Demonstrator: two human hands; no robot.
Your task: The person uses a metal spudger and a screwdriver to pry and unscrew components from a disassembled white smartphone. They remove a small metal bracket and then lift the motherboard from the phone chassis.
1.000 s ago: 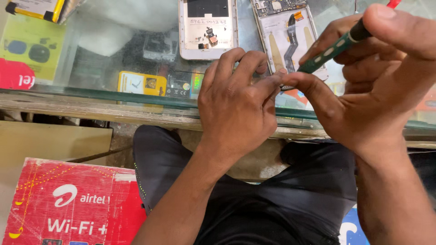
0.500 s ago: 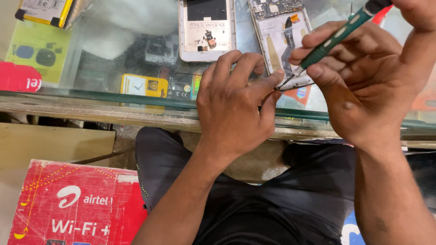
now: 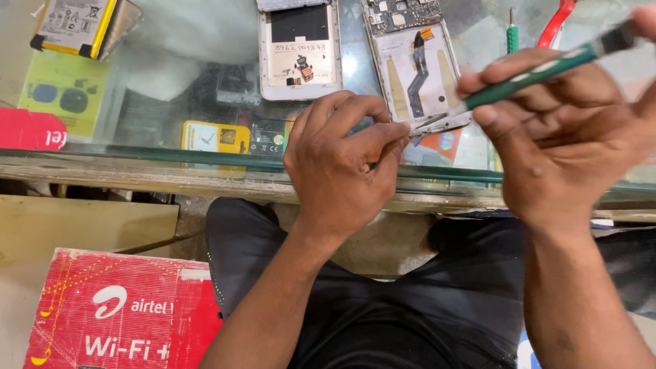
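At the near table (image 3: 137, 179) edge, the left hand (image 3: 342, 160) keeps its fingers (image 3: 383, 137) pinched on a small part I cannot make out. Beside it, the right hand (image 3: 564, 130) grips a green screwdriver (image 3: 533, 75), now raised and tilted flatter than before. Farther off lie two opened phones (image 3: 301, 51), unmoved.

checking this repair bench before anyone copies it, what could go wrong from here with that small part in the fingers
1. The left hand pinches a tiny part over the glass edge, above the lap; if it slips, it could fall to the floor.
2. The screwdriver in the right hand points its tip at the left fingertips; a slip might jab them.
3. Two opened phones lie just behind; a stray move might knock their exposed parts.
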